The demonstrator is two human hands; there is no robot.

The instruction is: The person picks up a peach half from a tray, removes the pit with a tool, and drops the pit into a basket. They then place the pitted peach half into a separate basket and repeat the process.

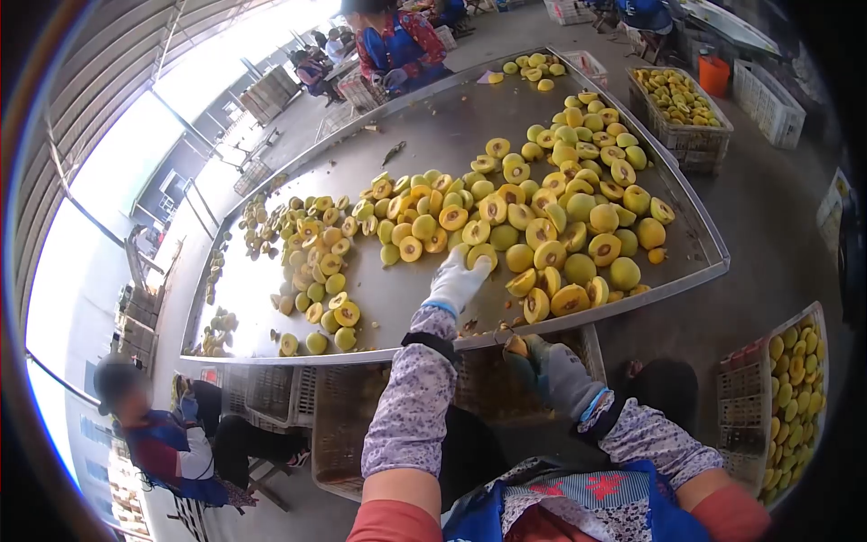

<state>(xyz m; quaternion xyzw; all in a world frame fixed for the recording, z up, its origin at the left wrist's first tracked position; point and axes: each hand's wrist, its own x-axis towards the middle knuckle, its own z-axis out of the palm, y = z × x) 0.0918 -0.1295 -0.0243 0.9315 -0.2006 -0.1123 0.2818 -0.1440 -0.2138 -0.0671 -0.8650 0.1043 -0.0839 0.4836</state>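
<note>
My left hand (459,282), in a white glove, reaches over the near edge of the metal table (433,117). Its fingers close around a yellow peach half (481,254) at the front of the pile. Around it lie many halved yellow peaches (542,233), some cut side up with brown centres showing. My right hand (558,372), in a grey glove, is just below the table's near edge. Its fingers are curled round something small with a brownish-orange tip (516,346), mostly hidden by the glove.
Crates (271,396) stand below the table edge. A crate of peaches (786,397) is at the right, another crate (684,117) behind the table, beside an orange bucket (713,74). One person (397,45) works across the table; another (181,443) sits at the left.
</note>
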